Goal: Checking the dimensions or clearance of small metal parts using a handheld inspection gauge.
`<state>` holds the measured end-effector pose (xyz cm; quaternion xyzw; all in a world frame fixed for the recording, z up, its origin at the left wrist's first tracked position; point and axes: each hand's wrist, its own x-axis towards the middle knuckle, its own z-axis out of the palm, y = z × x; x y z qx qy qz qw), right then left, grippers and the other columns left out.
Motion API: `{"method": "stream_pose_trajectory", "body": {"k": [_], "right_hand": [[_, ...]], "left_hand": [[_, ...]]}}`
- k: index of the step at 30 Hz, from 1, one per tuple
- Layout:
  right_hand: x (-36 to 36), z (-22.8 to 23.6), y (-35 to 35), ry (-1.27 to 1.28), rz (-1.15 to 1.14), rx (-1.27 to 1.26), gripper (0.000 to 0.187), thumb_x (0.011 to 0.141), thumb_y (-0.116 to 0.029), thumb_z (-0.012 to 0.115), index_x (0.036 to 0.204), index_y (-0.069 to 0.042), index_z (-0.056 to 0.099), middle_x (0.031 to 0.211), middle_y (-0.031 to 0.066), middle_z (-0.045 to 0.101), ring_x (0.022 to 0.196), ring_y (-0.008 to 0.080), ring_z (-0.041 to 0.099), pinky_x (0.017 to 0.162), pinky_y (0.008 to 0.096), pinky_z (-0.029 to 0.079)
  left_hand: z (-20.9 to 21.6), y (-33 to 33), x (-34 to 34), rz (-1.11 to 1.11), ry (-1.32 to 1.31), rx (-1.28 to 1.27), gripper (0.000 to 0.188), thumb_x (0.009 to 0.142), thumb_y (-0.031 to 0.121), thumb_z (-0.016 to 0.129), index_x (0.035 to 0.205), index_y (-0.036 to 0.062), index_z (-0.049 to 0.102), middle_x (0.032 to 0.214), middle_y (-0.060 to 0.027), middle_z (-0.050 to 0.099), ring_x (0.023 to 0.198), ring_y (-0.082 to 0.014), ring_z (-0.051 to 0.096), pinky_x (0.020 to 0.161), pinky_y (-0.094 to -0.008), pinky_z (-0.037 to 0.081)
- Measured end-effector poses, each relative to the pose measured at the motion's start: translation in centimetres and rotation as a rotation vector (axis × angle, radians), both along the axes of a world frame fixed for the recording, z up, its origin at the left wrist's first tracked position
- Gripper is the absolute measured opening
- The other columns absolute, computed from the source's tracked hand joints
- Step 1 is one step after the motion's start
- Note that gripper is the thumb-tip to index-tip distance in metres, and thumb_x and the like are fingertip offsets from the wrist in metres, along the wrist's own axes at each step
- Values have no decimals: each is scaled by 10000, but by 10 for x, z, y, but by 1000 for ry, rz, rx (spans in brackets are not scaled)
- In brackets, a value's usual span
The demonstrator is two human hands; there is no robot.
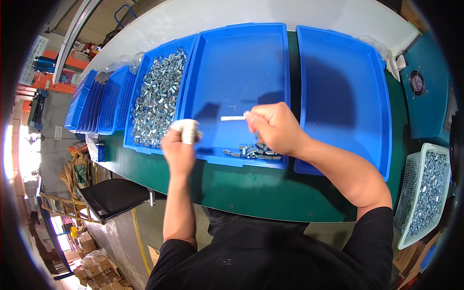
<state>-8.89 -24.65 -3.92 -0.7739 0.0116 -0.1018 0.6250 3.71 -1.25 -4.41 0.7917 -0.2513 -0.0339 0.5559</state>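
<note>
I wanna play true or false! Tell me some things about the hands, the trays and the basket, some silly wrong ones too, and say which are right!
1. The right hand holds a thin white stick. True.
2. The left hand is inside the pale basket. False: it is on the other side of the picture, by the blue trays.
3. The pale basket has lots of small metal pieces in it. True.
4. The small heap of metal pieces in the middle tray lies at its far edge. False: it lies at the edge nearest the person.
5. The tabletop is green. True.
6. The person's sleeves are yellow. False: they are black.
</note>
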Motion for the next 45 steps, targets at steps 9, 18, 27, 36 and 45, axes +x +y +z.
{"method": "stream_pose_trajectory", "body": {"k": [9,18,27,36,45], "right_hand": [[3,-3,-3,144,-43,228,352,1057,-228,467,790,-15,553,559,20,502,527,100,503,542,282,425],[4,-7,-3,120,-28,151,340,1034,-191,486,756,-11,558,557,21,524,536,94,520,528,280,417],[4,-13,-3,83,-34,123,332,1019,-176,516,743,-5,589,554,27,539,509,95,519,508,281,410],[0,-4,0,48,52,-84,341,982,-166,570,685,-2,612,507,85,485,480,144,410,496,335,348],[1,-18,2,-68,13,-155,285,954,-138,584,706,-1,616,550,131,523,481,234,459,510,370,379]], "left_hand": [[12,-7,8,-202,-369,336,252,825,113,804,1044,38,704,1030,-90,716,969,-217,661,876,-334,504],[3,-52,-7,-796,-255,556,274,773,17,756,1040,39,700,962,-145,651,870,-357,615,774,-419,505],[-6,-41,-8,-373,72,154,231,911,-20,651,1131,37,692,945,-59,673,813,-143,631,739,-275,509],[-20,-22,-6,-294,536,-391,173,907,-36,665,1074,7,653,997,-117,705,830,-168,675,759,-288,555],[-11,-34,-24,-262,439,-205,150,890,-41,693,1026,19,674,912,-84,721,774,-133,679,687,-256,550]]}}
